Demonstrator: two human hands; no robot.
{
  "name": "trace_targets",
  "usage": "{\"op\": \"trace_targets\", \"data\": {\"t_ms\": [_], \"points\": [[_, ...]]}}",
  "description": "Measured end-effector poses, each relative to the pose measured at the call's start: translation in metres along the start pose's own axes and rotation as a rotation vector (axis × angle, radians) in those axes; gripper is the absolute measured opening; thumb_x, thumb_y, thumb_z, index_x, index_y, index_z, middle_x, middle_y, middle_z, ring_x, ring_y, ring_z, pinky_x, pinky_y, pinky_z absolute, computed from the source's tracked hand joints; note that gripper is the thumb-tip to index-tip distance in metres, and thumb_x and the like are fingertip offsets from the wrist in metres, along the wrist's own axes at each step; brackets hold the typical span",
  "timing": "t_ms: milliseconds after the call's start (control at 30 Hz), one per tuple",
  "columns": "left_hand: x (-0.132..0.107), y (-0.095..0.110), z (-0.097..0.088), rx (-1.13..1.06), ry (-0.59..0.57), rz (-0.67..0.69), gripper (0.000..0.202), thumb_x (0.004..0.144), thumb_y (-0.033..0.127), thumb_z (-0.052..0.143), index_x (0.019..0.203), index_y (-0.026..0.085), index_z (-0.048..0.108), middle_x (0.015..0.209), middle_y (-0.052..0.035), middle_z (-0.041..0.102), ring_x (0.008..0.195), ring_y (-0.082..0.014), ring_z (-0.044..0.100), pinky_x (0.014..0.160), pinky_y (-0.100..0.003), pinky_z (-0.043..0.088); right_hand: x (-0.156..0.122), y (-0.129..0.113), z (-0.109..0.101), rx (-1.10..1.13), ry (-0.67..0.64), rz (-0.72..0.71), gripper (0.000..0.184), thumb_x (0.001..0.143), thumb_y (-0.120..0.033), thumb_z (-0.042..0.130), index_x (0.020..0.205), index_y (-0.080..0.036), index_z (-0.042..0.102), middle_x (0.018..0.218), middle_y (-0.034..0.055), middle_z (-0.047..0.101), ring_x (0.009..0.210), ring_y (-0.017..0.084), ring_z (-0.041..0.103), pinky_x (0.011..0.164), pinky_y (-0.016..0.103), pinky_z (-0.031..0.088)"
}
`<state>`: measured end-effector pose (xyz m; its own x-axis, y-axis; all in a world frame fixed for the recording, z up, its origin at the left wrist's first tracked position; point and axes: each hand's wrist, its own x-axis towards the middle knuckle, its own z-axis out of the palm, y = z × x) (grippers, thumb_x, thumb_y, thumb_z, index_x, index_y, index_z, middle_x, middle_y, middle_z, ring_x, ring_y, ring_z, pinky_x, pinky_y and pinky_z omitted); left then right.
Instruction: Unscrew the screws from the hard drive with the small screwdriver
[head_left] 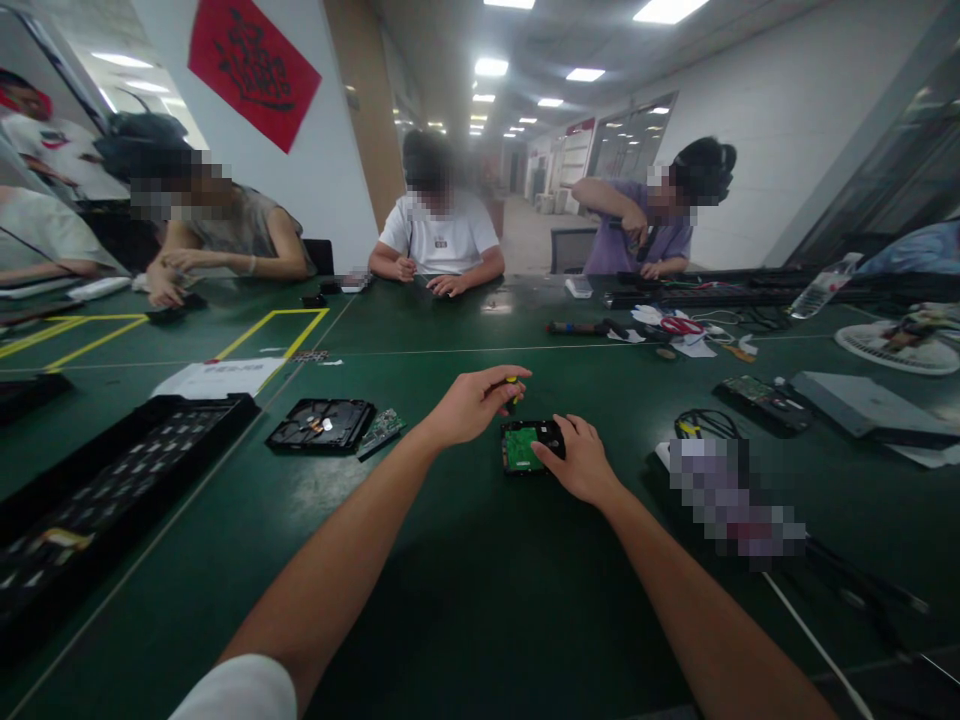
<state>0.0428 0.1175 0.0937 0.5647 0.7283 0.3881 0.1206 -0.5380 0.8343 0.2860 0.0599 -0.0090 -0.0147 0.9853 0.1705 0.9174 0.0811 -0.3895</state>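
A hard drive (519,450) lies on the green table in front of me, its green circuit board facing up. My right hand (586,458) grips its right side, the thumb over the board and the fingers along the far edge. Just above the drive's far left corner, my left hand (472,405) is closed around a small yellow-and-black screwdriver (513,392), held upright. The screwdriver's tip is too small to make out, so I cannot tell whether it touches the drive.
Left of me are an opened hard drive casing (321,424), a loose circuit board (384,428) and a long black tray (124,490). To the right lie a coiled cable (709,424), another hard drive (765,402) and a grey box (874,408). Several people sit across the table.
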Motion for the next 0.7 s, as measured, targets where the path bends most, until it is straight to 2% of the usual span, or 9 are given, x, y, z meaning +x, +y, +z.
{"op": "trace_targets", "data": {"t_ms": [267, 400, 533, 700], "points": [[0.0008, -0.0025, 0.0019, 0.076, 0.06, 0.012, 0.035, 0.098, 0.039, 0.061, 0.128, 0.023, 0.069, 0.104, -0.0049, 0.074, 0.086, -0.017, 0.069, 0.072, -0.029, 0.059, 0.0001, 0.0016, 0.0024, 0.012, 0.015, -0.012, 0.083, 0.094, -0.073, 0.047, 0.154, -0.015, 0.046, 0.155, 0.0215, 0.045, 0.145, 0.042, 0.038, 0.117, 0.057, 0.033], [0.001, -0.0024, 0.0024, 0.137, 0.096, 0.017, 0.033, 0.096, 0.042, 0.064, 0.122, 0.022, 0.071, 0.094, -0.0032, 0.074, 0.077, -0.0157, 0.068, 0.071, -0.028, 0.055, -0.0018, -0.0025, -0.0011, -0.018, 0.056, -0.03, 0.08, 0.094, -0.071, 0.051, 0.152, -0.016, 0.049, 0.154, 0.0218, 0.045, 0.145, 0.042, 0.037, 0.116, 0.058, 0.034], [0.0007, 0.0016, 0.0025, 0.202, 0.115, 0.044, 0.03, 0.095, 0.043, 0.067, 0.115, 0.023, 0.073, 0.09, -0.0014, 0.073, 0.076, -0.0151, 0.065, 0.071, -0.027, 0.05, -0.0033, -0.005, -0.0038, -0.008, 0.098, -0.111, 0.073, 0.095, -0.067, 0.054, 0.15, -0.02, 0.052, 0.154, 0.0198, 0.044, 0.147, 0.039, 0.035, 0.118, 0.056, 0.033], [0.0007, 0.0053, 0.0021, 0.243, 0.116, 0.055, 0.027, 0.093, 0.045, 0.069, 0.11, 0.023, 0.073, 0.087, 0.0004, 0.071, 0.074, -0.0143, 0.063, 0.07, -0.026, 0.047, -0.0035, -0.0034, -0.0041, 0.033, 0.039, -0.149, 0.07, 0.094, -0.067, 0.056, 0.152, -0.028, 0.051, 0.157, 0.0162, 0.042, 0.148, 0.038, 0.034, 0.117, 0.058, 0.032]]}}
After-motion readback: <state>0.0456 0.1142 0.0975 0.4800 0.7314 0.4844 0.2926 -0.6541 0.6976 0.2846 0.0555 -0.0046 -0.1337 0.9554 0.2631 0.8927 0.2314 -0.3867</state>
